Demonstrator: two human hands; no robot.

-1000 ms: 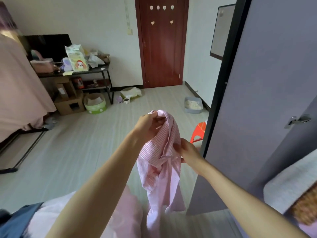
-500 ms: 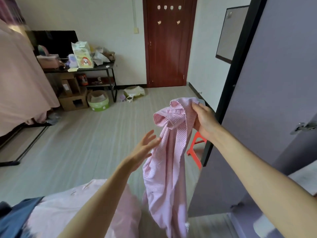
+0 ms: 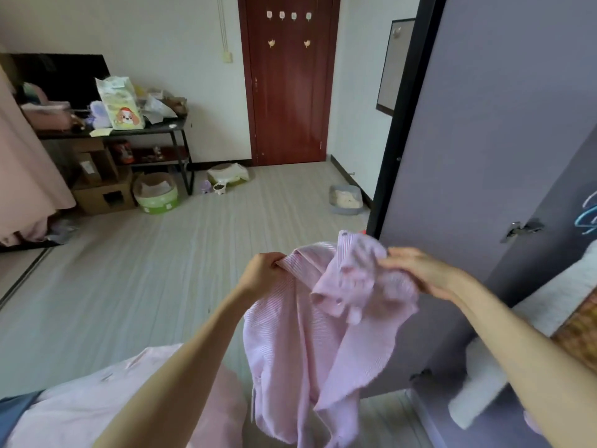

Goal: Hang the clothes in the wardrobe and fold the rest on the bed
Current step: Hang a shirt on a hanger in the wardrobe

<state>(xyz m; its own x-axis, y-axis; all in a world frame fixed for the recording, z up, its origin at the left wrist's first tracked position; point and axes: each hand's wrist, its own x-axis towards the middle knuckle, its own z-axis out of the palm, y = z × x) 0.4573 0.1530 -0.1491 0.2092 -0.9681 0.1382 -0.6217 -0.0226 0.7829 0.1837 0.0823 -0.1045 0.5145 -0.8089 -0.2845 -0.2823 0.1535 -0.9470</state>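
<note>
Your left hand has come back onto the shirt: half a second ago it was open and reaching, and now its fingers are curled round a fold of the cloth near the collar edge. Your right hand has dropped from its higher hold and now lies at the other side of the bunched top, fingers fairly straight over the fabric (how firmly it pinches there you cannot tell, the cloth is blurred). So the shirt is now stretched between both hands instead of dangling from one, which reads as you opening it out and finding the shoulders, the step before a hanger or a fold. The shirt hangs in the air between your hands, its body and a sleeve falling below them, over the floor and just in front of the wardrobe door, which stands open at your right. Lower left, at the near edge of the bed, more pink cloth lies waiting. No hanger shows anywhere in view, so you will likely need to fetch one.
</note>
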